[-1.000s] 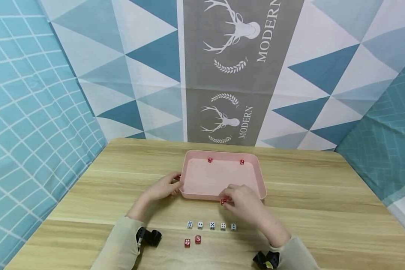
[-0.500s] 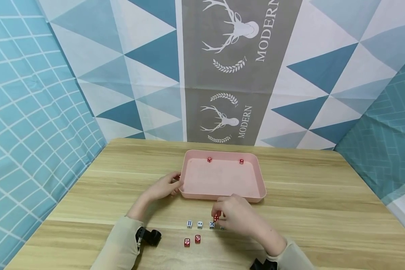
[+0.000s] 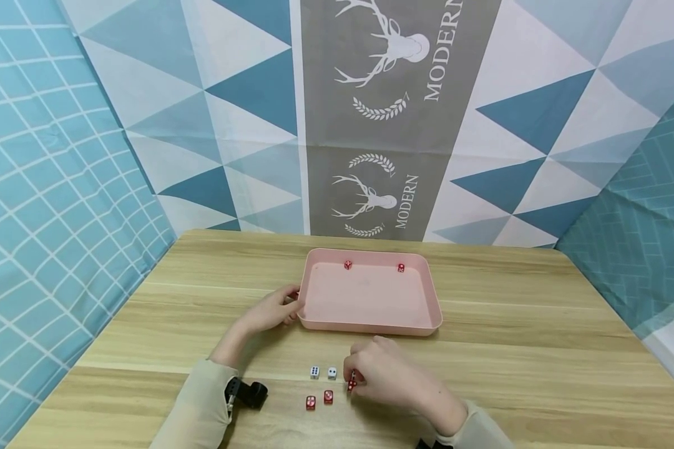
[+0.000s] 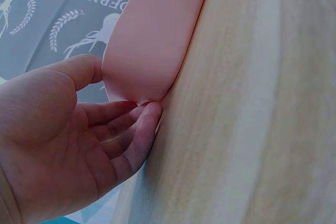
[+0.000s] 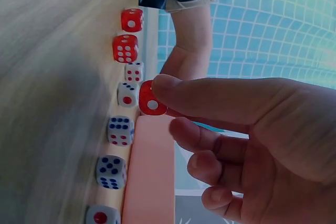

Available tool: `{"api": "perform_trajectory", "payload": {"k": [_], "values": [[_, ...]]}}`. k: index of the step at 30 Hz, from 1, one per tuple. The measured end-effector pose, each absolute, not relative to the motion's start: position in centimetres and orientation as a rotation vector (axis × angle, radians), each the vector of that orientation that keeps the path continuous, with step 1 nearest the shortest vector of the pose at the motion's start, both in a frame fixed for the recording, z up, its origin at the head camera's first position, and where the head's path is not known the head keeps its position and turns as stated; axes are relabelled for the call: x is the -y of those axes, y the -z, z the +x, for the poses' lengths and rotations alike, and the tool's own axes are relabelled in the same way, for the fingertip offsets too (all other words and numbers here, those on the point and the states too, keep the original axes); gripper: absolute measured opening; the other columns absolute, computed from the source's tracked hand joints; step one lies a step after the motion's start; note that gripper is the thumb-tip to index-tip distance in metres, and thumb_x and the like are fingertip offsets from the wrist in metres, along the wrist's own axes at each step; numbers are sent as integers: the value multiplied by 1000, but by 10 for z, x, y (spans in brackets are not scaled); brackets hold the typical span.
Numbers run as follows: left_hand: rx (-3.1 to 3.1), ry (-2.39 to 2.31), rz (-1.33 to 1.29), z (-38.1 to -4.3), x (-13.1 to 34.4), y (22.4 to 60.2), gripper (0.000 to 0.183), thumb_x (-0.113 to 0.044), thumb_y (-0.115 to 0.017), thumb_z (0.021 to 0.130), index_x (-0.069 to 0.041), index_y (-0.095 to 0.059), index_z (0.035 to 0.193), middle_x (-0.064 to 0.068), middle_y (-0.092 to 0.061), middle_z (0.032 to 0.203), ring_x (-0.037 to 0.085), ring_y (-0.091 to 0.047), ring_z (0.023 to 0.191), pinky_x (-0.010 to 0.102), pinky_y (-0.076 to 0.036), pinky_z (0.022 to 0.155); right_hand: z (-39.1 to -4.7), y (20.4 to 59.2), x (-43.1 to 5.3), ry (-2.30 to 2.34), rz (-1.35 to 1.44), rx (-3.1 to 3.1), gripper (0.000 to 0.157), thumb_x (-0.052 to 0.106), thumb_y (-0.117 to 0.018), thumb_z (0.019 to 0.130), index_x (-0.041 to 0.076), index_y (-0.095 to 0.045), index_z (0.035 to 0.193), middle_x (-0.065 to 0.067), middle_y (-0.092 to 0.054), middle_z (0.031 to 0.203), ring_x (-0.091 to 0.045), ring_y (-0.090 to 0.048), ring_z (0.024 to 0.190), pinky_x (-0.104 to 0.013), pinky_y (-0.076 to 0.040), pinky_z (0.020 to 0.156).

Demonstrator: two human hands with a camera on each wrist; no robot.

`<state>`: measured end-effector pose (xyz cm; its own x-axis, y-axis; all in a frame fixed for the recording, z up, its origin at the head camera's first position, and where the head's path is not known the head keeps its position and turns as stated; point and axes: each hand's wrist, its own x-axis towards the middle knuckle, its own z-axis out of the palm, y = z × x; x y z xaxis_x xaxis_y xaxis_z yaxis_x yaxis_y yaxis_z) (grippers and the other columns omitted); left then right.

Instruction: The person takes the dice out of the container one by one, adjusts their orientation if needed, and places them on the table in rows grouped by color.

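My left hand (image 3: pixel 271 310) grips the near-left side of a pink tray (image 3: pixel 365 326). In the left wrist view, its thumb touches the rim and its fingers curl against the tray's lower corner (image 4: pixel 142 80). Between thumb and fingers, my right hand (image 3: pixel 390 374) pinches a red die (image 5: pixel 151 100), just above the table in front of the tray. Near it are a row of several white dice (image 5: pixel 121 130), some hidden behind the hand in the head view. Two red dice, one (image 3: pixel 311 403) left of the other (image 3: pixel 328 396), rest nearer me.
Inside the tray, two more red dice, one on the left (image 3: pixel 347 265) and one on the right (image 3: pixel 401 268), lie along the far wall. A wooden table (image 3: pixel 517 349) bears everything. Patterned cloth (image 3: pixel 247 125) hangs behind its far edge.
My right hand has carried the red die from the tray's front edge toward me and slightly left, to the dice rows. The left hand stays at the tray.
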<state>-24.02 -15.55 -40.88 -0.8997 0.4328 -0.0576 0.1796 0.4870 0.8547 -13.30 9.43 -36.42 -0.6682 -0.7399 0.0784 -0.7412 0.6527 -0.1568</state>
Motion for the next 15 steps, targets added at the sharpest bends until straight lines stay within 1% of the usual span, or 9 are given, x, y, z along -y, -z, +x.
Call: {"api": "perform_trajectory", "payload": {"k": [4,15], "values": [[-2465,-1374,480,-241,155,409,44,-18,-47,95,2,-38,133,15,-52,104,17,-52,70,26,-45,60,-132,367,-93,-257,1275,2863,10,25,-74,68,27,-65,73,16,-44,64,1,-36,57,-19,-31,61],[-2452,-1396,474,-241,155,410,44,-17,-47,94,2,-37,133,15,-52,104,17,-52,70,26,-45,59,-133,373,-90,-202,1317,2852,13,26,-75,67,28,-63,70,16,-47,63,2,-39,56,-19,-32,60]]}}
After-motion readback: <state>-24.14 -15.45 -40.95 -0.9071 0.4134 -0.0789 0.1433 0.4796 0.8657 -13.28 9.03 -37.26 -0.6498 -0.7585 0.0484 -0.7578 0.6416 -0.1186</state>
